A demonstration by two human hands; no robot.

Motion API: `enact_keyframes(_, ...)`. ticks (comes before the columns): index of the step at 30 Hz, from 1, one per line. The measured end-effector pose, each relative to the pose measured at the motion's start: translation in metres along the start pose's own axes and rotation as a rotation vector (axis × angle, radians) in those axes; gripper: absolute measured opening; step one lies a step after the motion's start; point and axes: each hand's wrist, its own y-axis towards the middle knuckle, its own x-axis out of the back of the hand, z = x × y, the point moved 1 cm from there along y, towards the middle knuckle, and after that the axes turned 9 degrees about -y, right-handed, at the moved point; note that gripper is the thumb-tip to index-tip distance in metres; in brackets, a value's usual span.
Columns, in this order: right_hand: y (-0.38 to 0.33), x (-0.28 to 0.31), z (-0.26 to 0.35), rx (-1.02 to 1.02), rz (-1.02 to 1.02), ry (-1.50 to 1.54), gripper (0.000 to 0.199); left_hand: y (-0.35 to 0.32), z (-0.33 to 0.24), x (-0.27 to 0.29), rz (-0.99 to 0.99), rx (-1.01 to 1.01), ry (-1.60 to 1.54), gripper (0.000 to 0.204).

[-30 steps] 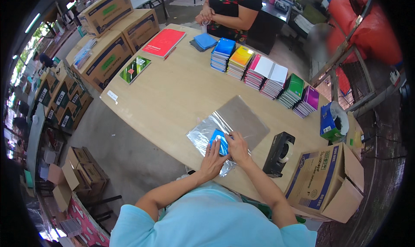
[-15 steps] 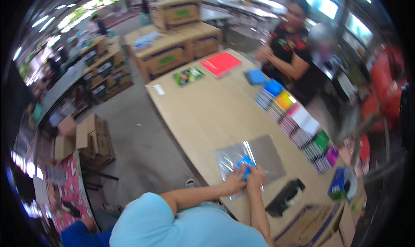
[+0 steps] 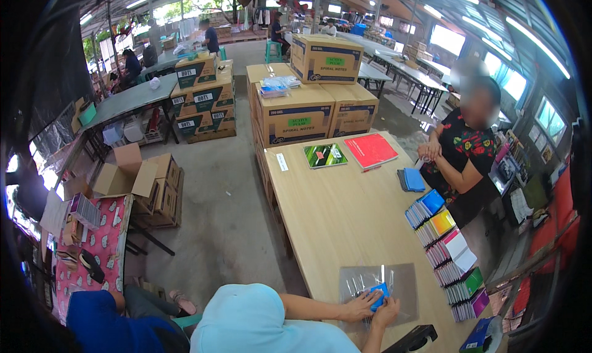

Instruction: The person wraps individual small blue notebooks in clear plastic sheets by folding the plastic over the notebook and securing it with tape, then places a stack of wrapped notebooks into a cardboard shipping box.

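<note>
My left hand [image 3: 359,308] lies on blue notepad [image 3: 381,289], right hand [image 3: 386,311] at its right edge; can't tell grip. Uneven pressure could crease clear film [image 3: 405,281] around it.

small notebook [image 3: 383,288]: bright blue | tabletop [image 3: 333,211]: pale tan | tablecloth [image 3: 112,231]: pink, white-patterned

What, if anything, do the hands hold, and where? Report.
The left hand lies on the near-left part of a small blue rectangular notebook; the right hand is at its near-right edge. Grip unclear.

Notepad [image 3: 383,289] partly covered; dispenser [image 3: 412,339] cropped
</note>
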Motion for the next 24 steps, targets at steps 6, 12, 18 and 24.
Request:
enact_keyframes(6,0.002,-0.012,0.008,-0.078,-0.077,0.008,0.015,-0.006,0.018,0.001,0.008,-0.092,-0.053,0.063)
enact_keyframes(12,0.004,-0.004,-0.005,-0.129,-0.008,-0.029,0.017,-0.006,0.012,0.008,0.103,-0.175,-0.103,0.075)
enact_keyframes(18,0.014,-0.004,0.009,-0.023,-0.045,-0.157,0.014,-0.007,0.028,0.018,0.075,-0.171,-0.158,0.073)
enact_keyframes(24,0.015,0.004,0.005,-0.037,0.006,-0.223,0.013,-0.001,0.017,0.028,0.102,-0.102,-0.076,0.047)
